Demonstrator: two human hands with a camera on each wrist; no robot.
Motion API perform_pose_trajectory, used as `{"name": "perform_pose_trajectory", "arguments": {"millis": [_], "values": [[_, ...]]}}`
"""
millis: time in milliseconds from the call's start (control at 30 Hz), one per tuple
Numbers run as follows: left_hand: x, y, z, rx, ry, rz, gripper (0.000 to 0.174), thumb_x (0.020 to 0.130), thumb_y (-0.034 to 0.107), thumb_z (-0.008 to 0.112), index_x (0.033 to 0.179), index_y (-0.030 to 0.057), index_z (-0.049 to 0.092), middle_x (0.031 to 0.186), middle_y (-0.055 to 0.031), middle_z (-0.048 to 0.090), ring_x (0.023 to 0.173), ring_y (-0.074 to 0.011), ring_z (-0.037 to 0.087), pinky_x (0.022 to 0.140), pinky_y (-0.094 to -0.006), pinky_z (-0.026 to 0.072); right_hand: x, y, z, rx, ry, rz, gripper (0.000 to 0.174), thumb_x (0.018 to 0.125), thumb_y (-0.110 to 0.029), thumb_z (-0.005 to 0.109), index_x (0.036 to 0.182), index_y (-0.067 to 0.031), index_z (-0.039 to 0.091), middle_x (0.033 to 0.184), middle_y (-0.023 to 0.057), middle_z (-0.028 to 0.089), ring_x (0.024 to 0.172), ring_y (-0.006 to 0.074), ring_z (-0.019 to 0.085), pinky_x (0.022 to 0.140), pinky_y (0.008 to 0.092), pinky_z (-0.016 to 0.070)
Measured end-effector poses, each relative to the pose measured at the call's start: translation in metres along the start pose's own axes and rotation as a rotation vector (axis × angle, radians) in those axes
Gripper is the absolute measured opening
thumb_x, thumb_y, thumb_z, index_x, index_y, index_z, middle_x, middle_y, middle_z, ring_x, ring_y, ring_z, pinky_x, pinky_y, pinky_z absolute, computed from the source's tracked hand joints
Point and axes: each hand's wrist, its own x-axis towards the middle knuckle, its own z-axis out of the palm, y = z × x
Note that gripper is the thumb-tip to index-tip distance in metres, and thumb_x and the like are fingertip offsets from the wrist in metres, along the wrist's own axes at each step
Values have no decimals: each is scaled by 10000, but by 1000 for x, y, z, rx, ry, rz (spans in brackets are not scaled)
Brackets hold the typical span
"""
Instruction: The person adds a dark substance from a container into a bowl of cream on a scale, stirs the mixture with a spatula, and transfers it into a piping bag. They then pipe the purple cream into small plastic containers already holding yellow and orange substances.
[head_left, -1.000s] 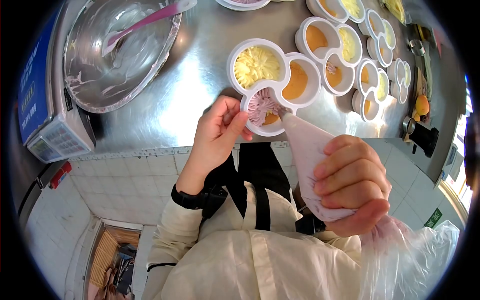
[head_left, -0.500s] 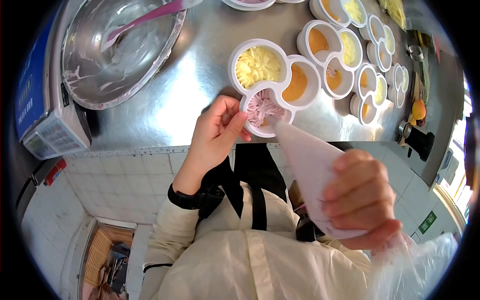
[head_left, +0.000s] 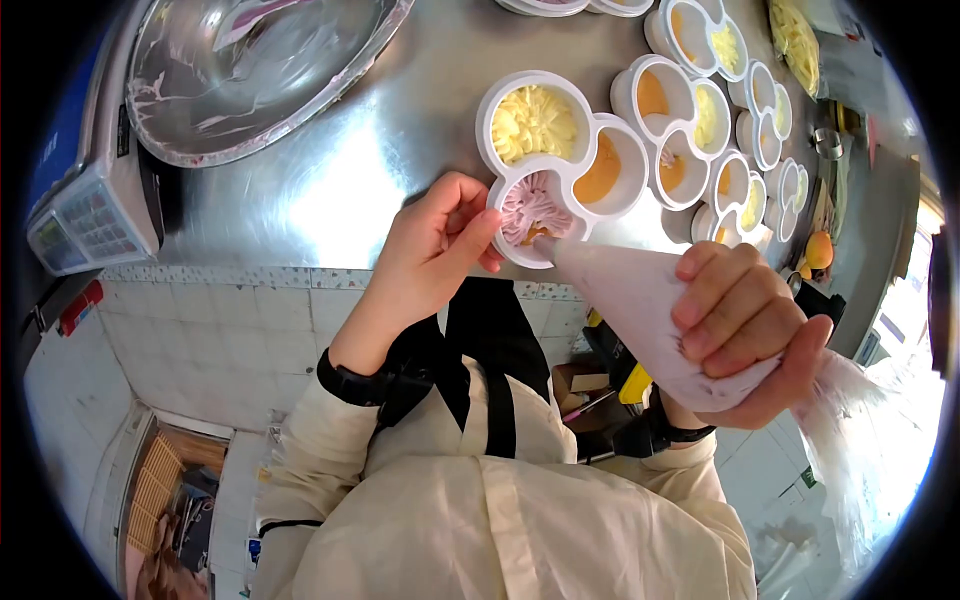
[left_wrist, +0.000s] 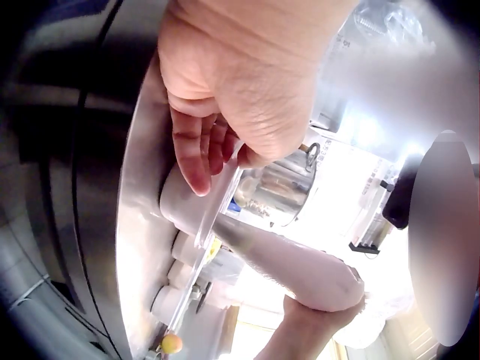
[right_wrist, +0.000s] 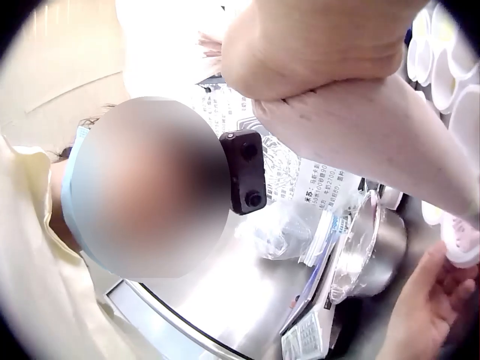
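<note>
A white three-cup container (head_left: 582, 152) stands near the front of the steel counter. Its cups hold ruffled yellow cream (head_left: 533, 122), a smooth orange layer (head_left: 600, 172), and strands of pink cream (head_left: 530, 200) with some orange showing beside them. My left hand (head_left: 432, 238) pinches the rim of the pink cup, thumb on top and fingers below in the left wrist view. Curled round a full piping bag (head_left: 620, 285) of pale pink cream, my right hand (head_left: 745, 325) holds it slanted. The bag's nozzle points into the front of the pink cup.
More such containers (head_left: 655, 125) stand in rows to the right. At the back left lies a large smeared metal bowl (head_left: 380, 45) with a pink spatula (head_left: 245, 18), beside a scale (head_left: 85, 225). Far right are an orange fruit (head_left: 819, 250) and a bag of yellow pieces (head_left: 795, 50).
The nozzle has moved from the right side of the pink cup toward its front edge. My right hand has shifted rightward with the bag, while my left hand keeps its hold.
</note>
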Motion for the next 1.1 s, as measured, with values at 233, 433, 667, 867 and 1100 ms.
{"name": "perform_pose_trajectory", "arguments": {"millis": [233,433,667,867,1100], "values": [[-1,-1,-1,-15,-3,13,101,882,75,486,908,-7,433,790,-43,543,625,-76,549,563,-203,473,2,9,1,-15,-23,22,617,931,-333,153,443,-86,438,500,67,500,542,210,492,651,359,405],[-1,0,0,-11,6,7,103,880,78,491,908,-4,436,780,-38,542,621,-72,549,562,-200,472,3,6,3,-26,-39,48,614,931,-333,159,435,-91,426,490,59,493,534,203,489,642,351,401],[-1,-1,0,-13,10,11,101,881,82,493,903,-2,440,777,-34,539,619,-68,549,563,-199,473,5,4,4,-17,-49,33,612,931,-327,157,431,-93,419,471,54,481,519,203,485,630,351,402],[-1,-1,0,-29,15,-2,102,882,84,492,902,-3,442,781,-36,541,619,-69,550,560,-199,474,12,8,4,18,22,-111,573,923,-304,150,465,-95,424,489,63,487,509,206,473,633,354,405],[-1,-1,0,-21,5,3,106,881,82,493,914,-6,445,786,-39,543,629,-72,553,569,-201,476,13,-3,-6,-84,-89,-40,502,895,-256,130,484,-129,388,496,42,458,530,159,464,692,354,438]]}}
